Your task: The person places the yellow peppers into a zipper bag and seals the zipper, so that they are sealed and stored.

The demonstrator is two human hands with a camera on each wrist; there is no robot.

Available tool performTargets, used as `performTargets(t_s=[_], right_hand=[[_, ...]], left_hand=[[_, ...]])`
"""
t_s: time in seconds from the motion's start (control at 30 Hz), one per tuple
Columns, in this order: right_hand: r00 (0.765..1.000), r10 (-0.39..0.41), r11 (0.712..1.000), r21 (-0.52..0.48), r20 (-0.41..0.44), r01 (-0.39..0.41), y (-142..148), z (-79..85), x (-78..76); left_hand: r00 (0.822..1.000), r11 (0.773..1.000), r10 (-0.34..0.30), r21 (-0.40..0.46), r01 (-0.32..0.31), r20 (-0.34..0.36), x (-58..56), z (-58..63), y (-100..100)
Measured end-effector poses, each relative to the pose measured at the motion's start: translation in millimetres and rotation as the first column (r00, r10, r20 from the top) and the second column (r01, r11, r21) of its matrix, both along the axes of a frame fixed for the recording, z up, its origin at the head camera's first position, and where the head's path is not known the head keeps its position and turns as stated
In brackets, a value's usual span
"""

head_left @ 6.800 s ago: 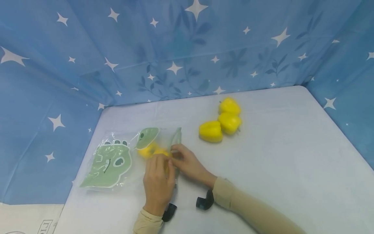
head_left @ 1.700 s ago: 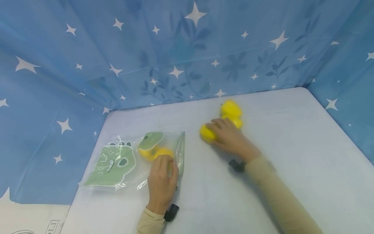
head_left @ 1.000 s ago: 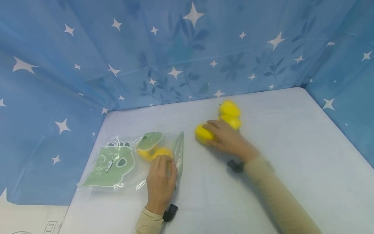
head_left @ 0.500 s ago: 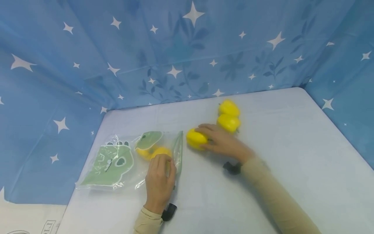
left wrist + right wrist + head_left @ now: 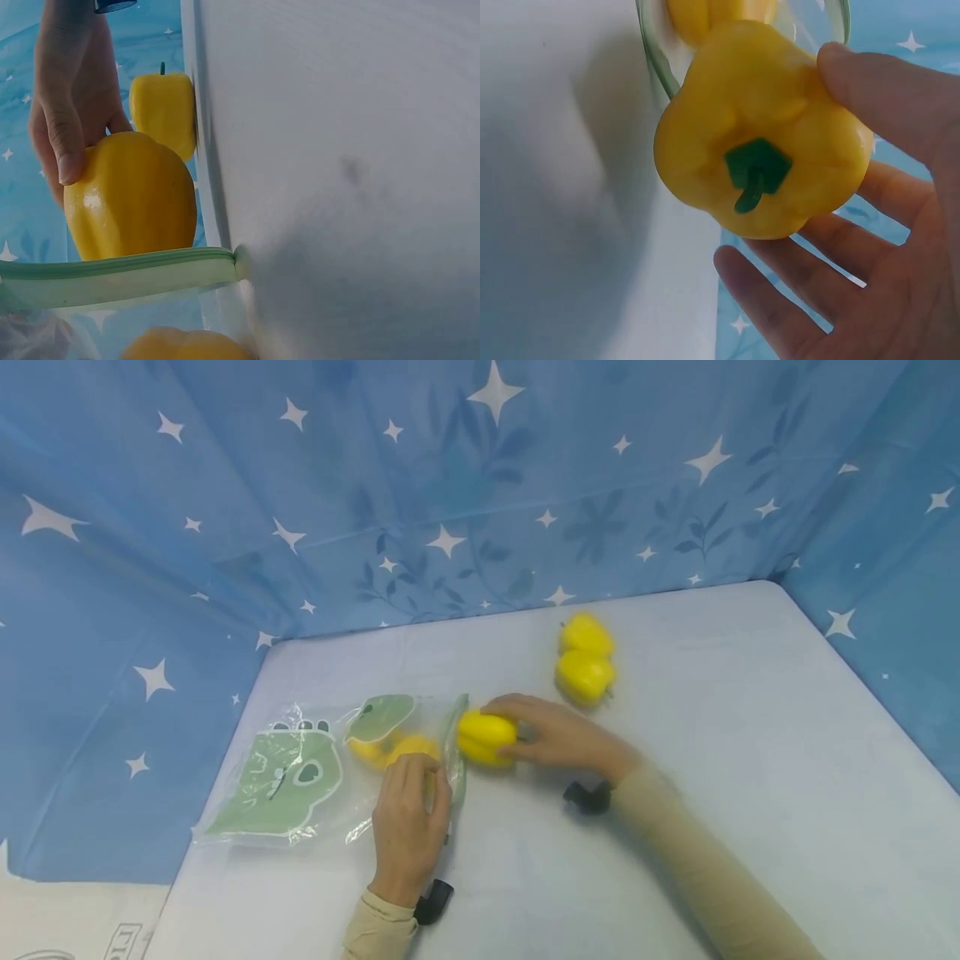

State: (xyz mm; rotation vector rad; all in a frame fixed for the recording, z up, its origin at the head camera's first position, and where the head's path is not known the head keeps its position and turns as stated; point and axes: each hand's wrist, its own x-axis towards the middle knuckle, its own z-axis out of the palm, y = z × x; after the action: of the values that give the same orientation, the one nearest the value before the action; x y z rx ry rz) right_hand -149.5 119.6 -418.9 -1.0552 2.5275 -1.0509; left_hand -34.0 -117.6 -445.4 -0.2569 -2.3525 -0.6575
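Note:
My right hand (image 5: 562,735) grips a yellow bell pepper (image 5: 483,737) by thumb and fingers, right at the mouth of a clear zip bag (image 5: 322,818) printed with a green dinosaur. In the right wrist view the pepper's green stem (image 5: 757,176) faces the palm, and the bag mouth stands apart behind it. My left hand (image 5: 408,835) lies over the bag near its open end, fingers bent onto the film; its fingertips are hidden. More yellow peppers (image 5: 416,747) show through the bag. The left wrist view has the held pepper (image 5: 135,202) just beyond the green zip edge (image 5: 120,274).
Two yellow bell peppers (image 5: 585,672) sit together toward the back of the white table (image 5: 712,760). A blue star-patterned curtain (image 5: 480,485) surrounds the table at the back and sides. Black wrist-worn devices (image 5: 588,797) sit on both wrists.
My right hand left the bag, took a pepper from the group of three, and brought it left and nearer to the bag mouth. My left hand has stayed at the bag.

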Motion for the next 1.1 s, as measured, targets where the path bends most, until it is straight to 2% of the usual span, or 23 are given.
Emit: performTargets(t_s=[0.13,0.3,0.5,0.77,0.97,1.1], right_hand=[[0.997,0.033,0.999,-0.042,0.064,-0.031,-5,-2.5,3.1],[0.995,0.051,0.998,-0.051,0.085,-0.047,-11,-5.9,7.2],[0.996,0.085,0.995,-0.063,0.030,-0.083,-18,-6.7,9.9],[0.997,0.071,0.996,-0.059,-0.006,-0.072,-21,-8.6,12.0],[0.993,0.069,0.986,-0.155,0.092,-0.054,-29,-14.2,18.0],[0.990,0.039,0.982,-0.191,0.137,-0.013,-39,-21.5,25.1]], left_hand=[[1.000,1.000,0.009,-0.015,-0.009,-0.008,0.3,0.2,0],[1.000,1.000,0.011,-0.014,-0.011,0.005,1.0,0.3,1],[1.000,1.000,0.003,0.002,-0.003,-0.002,-0.7,1.6,2],[1.000,1.000,-0.012,0.014,0.012,-0.001,-2.8,1.6,3],[1.000,1.000,-0.009,-0.011,0.009,-0.008,-2.4,1.0,3],[1.000,1.000,0.000,-0.027,0.000,0.007,0.1,1.0,2]])
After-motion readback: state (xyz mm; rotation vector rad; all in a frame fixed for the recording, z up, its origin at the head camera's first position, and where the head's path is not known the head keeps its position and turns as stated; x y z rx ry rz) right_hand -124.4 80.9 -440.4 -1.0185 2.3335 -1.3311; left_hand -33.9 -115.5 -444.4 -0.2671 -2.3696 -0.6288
